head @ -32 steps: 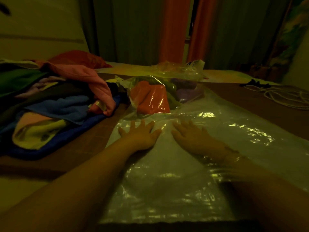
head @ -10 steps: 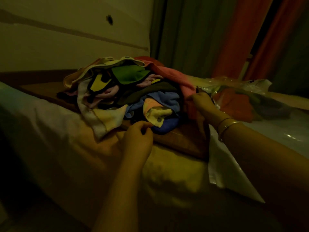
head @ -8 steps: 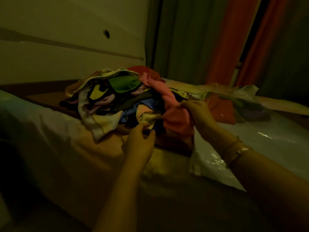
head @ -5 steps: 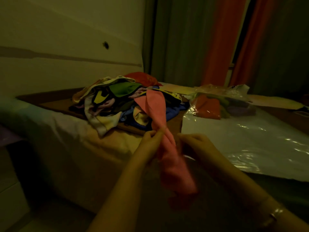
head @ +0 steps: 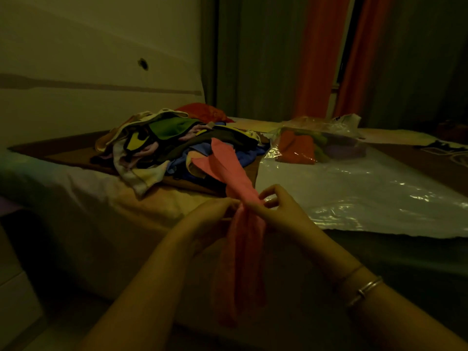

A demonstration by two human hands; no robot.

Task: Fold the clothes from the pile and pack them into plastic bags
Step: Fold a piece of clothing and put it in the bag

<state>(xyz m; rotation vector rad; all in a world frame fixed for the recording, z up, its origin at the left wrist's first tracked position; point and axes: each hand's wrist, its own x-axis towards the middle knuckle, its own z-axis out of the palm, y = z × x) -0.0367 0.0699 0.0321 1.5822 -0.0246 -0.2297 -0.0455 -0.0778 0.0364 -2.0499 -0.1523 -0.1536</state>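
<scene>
The pink garment (head: 238, 198) has now been drawn off the clothes pile (head: 177, 148) at eleven o'clock and is pinched mid-length by left hand (head: 215, 214) and right hand (head: 276, 211), unfolded, so folding comes next.

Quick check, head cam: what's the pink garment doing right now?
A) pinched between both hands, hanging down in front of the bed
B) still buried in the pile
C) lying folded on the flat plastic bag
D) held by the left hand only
A: the left hand and right hand both pinch the pink garment at its middle, its lower part hanging down, off the clothes pile.
</scene>
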